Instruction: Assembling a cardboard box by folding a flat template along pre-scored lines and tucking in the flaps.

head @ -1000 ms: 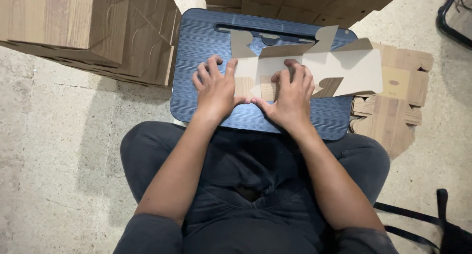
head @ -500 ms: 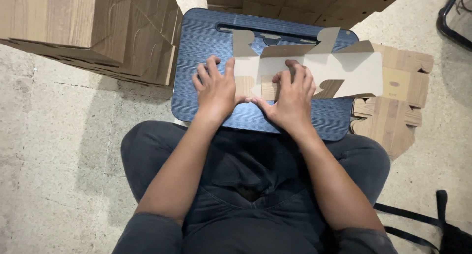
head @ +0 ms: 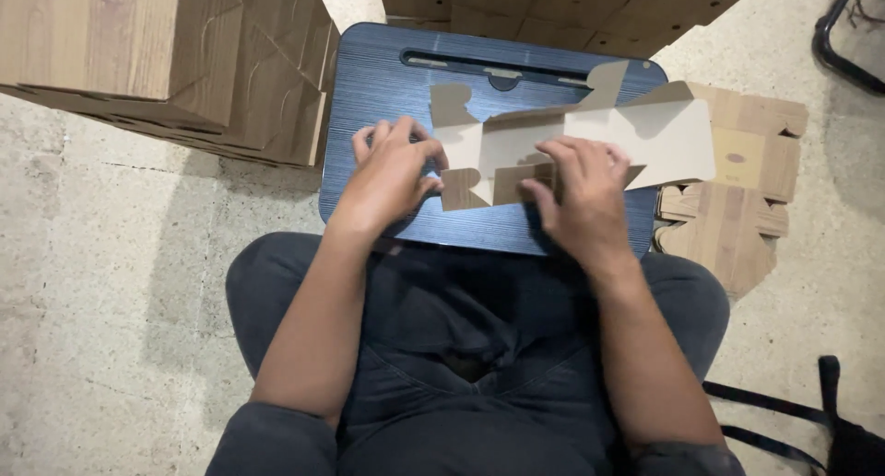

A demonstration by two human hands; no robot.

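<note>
A flat die-cut cardboard box blank [head: 636, 135], pale inside with wood-grain printed flaps, lies across a dark blue lap tray [head: 378, 80] resting on my legs. My left hand [head: 392, 176] grips the blank's left end, fingers curled over its edge. My right hand [head: 583, 195] presses down on a folded wood-grain flap near the blank's lower middle. The blank's right end hangs past the tray's right edge.
Stacks of wood-grain cardboard boxes [head: 147, 52] stand at the upper left and along the top [head: 553, 6]. More flat blanks [head: 737, 209] lie on the concrete floor at the right. A black strap [head: 784, 411] and a dark metal frame [head: 843, 34] sit at the right.
My right hand has slid right and down along the blank, and my left hand has shifted to its left end. The flap under my right hand is now folded over.
</note>
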